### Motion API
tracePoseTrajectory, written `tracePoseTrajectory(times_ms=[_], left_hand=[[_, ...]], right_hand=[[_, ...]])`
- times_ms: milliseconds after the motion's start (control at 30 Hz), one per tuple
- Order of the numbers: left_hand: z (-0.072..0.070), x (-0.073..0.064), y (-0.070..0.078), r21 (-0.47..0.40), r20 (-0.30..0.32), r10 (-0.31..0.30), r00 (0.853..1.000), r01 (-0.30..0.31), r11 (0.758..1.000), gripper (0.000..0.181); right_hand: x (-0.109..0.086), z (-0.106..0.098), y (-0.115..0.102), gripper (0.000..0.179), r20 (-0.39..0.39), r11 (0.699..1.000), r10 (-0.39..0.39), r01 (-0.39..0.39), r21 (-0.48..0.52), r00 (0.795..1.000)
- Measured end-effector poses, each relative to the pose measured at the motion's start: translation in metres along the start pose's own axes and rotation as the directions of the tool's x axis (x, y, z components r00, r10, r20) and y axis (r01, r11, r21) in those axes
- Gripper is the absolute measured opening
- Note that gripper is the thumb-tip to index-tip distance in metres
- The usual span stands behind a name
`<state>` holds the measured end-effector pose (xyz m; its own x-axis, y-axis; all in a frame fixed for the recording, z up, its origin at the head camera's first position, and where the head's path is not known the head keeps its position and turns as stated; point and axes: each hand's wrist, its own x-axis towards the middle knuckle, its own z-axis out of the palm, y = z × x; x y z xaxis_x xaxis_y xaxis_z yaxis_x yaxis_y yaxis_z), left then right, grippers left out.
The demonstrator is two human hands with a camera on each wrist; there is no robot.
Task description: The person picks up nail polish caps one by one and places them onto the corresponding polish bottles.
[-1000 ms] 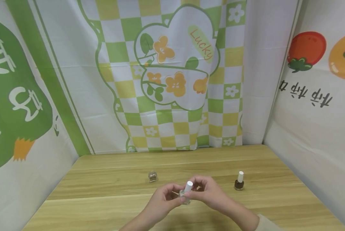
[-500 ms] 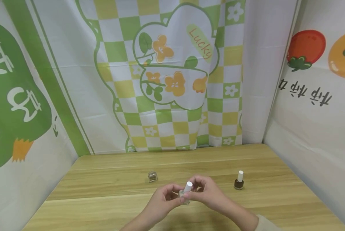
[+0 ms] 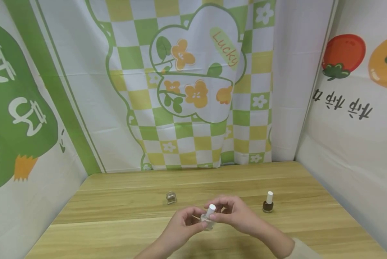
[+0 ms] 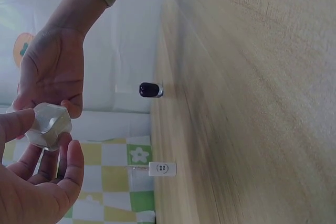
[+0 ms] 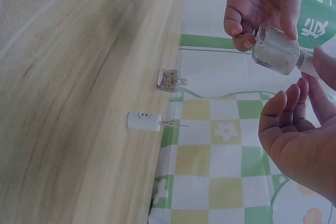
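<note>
A clear nail polish bottle [image 3: 208,222] with pale contents is held above the table, between both hands. My left hand [image 3: 180,227] grips its glass body [image 5: 275,51] between thumb and fingers. At its tall white cap [image 3: 211,210], my right hand [image 3: 237,214] pinches with thumb and forefinger; the other fingers are curled in the right wrist view. A separate white cap [image 5: 143,121] stands on the table with its brush [image 5: 173,124] pointing up; the hands hide it in the head view. An uncapped glittery nail polish bottle [image 3: 171,198] stands behind the left hand.
A dark nail polish bottle [image 3: 268,205] with a white cap stands on the right of the wooden table [image 3: 115,201]. A checkered cloth [image 3: 193,133] hangs along the back edge, and printed cloth walls [image 3: 349,151] close in both sides.
My right hand's fingers have shifted on the white cap, and the hand has turned slightly to the right. The left hand and bottle stay nearly in place.
</note>
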<state>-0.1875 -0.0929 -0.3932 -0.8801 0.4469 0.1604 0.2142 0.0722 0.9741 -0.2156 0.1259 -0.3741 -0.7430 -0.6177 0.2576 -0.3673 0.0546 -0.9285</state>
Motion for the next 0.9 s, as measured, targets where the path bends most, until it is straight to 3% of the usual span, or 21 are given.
tracePoseTrajectory(times_ms=[433, 900], left_hand=[[0.001, 0.001, 0.002, 0.005, 0.0, -0.001, 1.0, 0.001, 1.0, 0.024], [0.002, 0.001, 0.0, -0.004, 0.01, -0.006, 1.0, 0.006, 1.0, 0.025]], right_hand=[[0.001, 0.005, 0.002, 0.016, -0.08, 1.0, 0.006, -0.008, -0.023, 0.997], [0.002, 0.012, 0.005, 0.023, -0.148, 0.998, 0.053, -0.056, -0.014, 0.988]])
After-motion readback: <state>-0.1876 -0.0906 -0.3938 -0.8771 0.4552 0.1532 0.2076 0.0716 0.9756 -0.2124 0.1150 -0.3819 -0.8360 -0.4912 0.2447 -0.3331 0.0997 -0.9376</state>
